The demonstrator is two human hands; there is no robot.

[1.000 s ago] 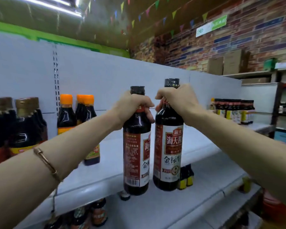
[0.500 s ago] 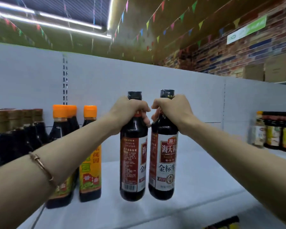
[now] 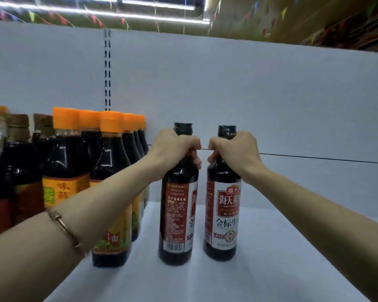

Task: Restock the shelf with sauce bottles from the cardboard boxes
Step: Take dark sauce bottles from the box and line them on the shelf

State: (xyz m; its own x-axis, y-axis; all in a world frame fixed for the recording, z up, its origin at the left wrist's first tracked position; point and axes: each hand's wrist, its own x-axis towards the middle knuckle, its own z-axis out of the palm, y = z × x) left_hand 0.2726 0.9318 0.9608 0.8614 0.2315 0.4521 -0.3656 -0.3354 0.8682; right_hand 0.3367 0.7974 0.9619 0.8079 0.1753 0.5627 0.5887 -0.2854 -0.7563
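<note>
Bottles fill both of our hands. Our left hand (image 3: 172,147) has its fingers curled tight round the neck of the left sauce bottle (image 3: 176,214), just under its black cap, and our right hand (image 3: 234,149) wraps the neck of the right sauce bottle (image 3: 222,214) the same way. Both bottles stand upright, long axis vertical, caps pointing up, bases down at the white shelf (image 3: 271,258); we cannot tell whether the bases touch the shelf board or hang just above it.

We take the left sauce bottle as our landmark. The right sauce bottle stands just beside it on its right, a narrow gap between them, not touching. Its front label with large characters faces us, while the landmark bottle is turned so its red back panel and barcode face us.

To the landmark's left stands a row of orange-capped bottles (image 3: 109,182), upright, dark, with yellow and green labels, running back toward the white back panel (image 3: 227,88). The nearest one sits near the landmark, partly hidden behind our left forearm. Further left of them are brown-capped bottles (image 3: 20,153), blurred. On our left forearm, nearer than the landmark and to its left, sits a thin bracelet (image 3: 63,227). Behind the landmark, the back panel rises to a ceiling with strip lights and coloured bunting.
</note>
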